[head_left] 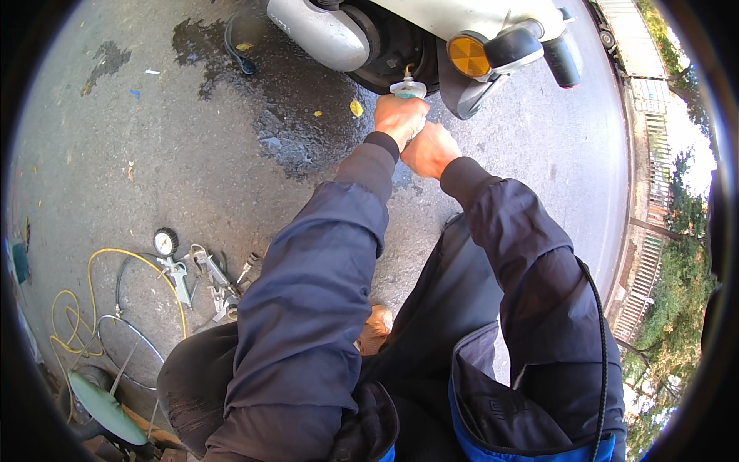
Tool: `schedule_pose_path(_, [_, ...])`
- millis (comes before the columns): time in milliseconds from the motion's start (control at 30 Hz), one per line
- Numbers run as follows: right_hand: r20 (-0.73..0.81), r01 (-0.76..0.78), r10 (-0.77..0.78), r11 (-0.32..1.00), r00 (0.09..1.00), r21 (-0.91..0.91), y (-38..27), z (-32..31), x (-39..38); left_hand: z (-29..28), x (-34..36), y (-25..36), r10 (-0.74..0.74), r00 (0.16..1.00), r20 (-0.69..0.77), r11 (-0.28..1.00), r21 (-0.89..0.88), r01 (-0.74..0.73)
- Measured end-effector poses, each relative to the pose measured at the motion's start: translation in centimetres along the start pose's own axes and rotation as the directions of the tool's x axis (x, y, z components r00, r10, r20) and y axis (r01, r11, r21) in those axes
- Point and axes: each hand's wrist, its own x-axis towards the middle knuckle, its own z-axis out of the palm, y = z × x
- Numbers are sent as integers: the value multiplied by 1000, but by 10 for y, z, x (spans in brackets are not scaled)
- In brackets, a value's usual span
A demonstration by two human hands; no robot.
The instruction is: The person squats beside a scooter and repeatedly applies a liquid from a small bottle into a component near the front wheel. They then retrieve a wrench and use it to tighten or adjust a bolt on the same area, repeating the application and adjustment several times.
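Both my arms reach forward to the scooter's wheel [379,77], dark and partly covered by the white bodywork [323,35]. Closed round a squeeze bottle [408,90] is my left hand [396,117]. The bottle has a pale wide collar, and its thin yellowish tip points up at the wheel. My right hand [431,151] is closed just below and to the right, against the lower end of the same bottle. My fingers hide most of the bottle's body. Whether the tip touches the wheel I cannot tell.
An amber light [469,56] juts out right of the wheel. Wet patches [292,131] darken the ground. At left lie a tyre inflator with a round gauge [165,242], metal tools [214,277] and a yellow hose [94,269]. A green stool [106,406] stands lower left.
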Motion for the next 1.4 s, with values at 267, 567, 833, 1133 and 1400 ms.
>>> schedule_pose_path(267, [26, -21, 22, 999, 999, -38, -4, -11, -6, 2, 1, -2, 13, 1000, -20, 999, 36, -12])
schedule_pose_path(567, [29, -42, 44, 998, 999, -48, -4, -14, -7, 5, 3, -3, -14, 998, -56, 995, 99, 20])
schedule_pose_path(833, [14, 8, -7, 999, 1000, -54, 2, -15, -7, 6, -4, 2, -9, 999, -50, 999, 50, 12])
schedule_pose_path(1133, [-9, -82, 95, 902, 995, 424, -1, -10, -34, 0, 11, 4, 113, 988, 108, 994, -25, -110])
schedule_pose_path(1400, [-142, -139, 235, 863, 962, 486, -13, -19, -65, 13, -3, 8, 91, 992, 92, 987, -144, -77])
